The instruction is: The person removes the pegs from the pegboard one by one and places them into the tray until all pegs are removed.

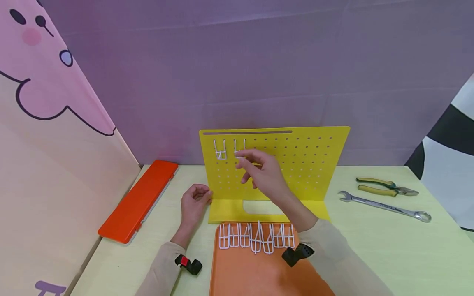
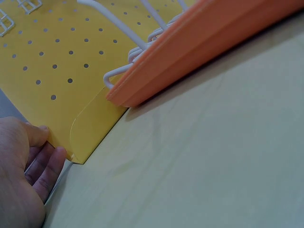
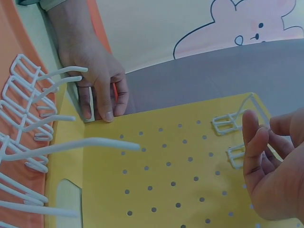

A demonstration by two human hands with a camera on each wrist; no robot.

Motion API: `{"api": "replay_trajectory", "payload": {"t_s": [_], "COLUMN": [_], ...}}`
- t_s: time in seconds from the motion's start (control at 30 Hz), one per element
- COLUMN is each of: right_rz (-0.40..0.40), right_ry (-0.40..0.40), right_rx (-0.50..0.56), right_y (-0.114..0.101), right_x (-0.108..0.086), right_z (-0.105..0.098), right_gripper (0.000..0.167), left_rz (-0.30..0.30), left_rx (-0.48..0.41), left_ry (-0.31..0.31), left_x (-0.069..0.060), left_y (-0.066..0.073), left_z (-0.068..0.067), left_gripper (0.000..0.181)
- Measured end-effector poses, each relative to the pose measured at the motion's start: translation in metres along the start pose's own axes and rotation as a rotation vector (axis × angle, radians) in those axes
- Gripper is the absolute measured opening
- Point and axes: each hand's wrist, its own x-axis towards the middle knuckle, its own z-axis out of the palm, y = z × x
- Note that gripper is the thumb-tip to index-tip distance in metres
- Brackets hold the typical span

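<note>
A yellow pegboard (image 1: 303,164) stands upright on its base. My left hand (image 1: 194,205) pinches its lower left edge, thumb on the front face, as the left wrist view (image 2: 23,166) also shows. Two white wire hooks are on the board's upper left: one hook (image 1: 220,154) in full view, the other hook (image 3: 236,156) partly hidden behind my right hand (image 1: 264,170). The right fingers are loosely bent in front of that second hook, with a gap between index finger and thumb; whether they touch it is unclear.
Several more white wire hooks (image 1: 256,240) lie in a row along the far end of an orange tray (image 1: 252,275) before the board. A red case (image 1: 138,201) lies at the left. Pliers (image 1: 389,187) and a wrench (image 1: 385,206) lie at the right.
</note>
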Motion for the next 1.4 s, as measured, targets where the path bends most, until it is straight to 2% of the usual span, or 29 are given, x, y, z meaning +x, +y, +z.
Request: {"api": "replay_trajectory", "payload": {"t_s": [0.23,0.47,0.8,1.17,1.4], "right_rz": [0.016,0.037,-0.024,-0.044,-0.08], "right_ry": [0.067,0.09,0.093,0.189,0.242], "right_rx": [-0.004,0.015,0.063,0.136,0.118], "right_y": [0.002,-0.002,-0.004,-0.014,-0.016], "right_x": [0.001,-0.002,-0.011,-0.025,-0.041], "right_z": [0.005,0.006,0.004,-0.013,-0.03], "right_gripper": [0.024,0.024,0.023,0.019,0.021], "left_rz": [-0.015,-0.02,-0.016,-0.021,-0.02], "left_rx": [0.015,0.026,0.038,0.035,0.03], "left_ry": [0.005,-0.002,0.0,0.012,0.012], "left_x": [0.0,-0.001,-0.002,-0.001,-0.001], "left_y": [0.001,0.002,0.002,0.003,0.002], "left_z": [0.002,0.001,0.001,0.002,0.001], "left_gripper": [0.015,0.014,0.014,0.013,0.013]}}
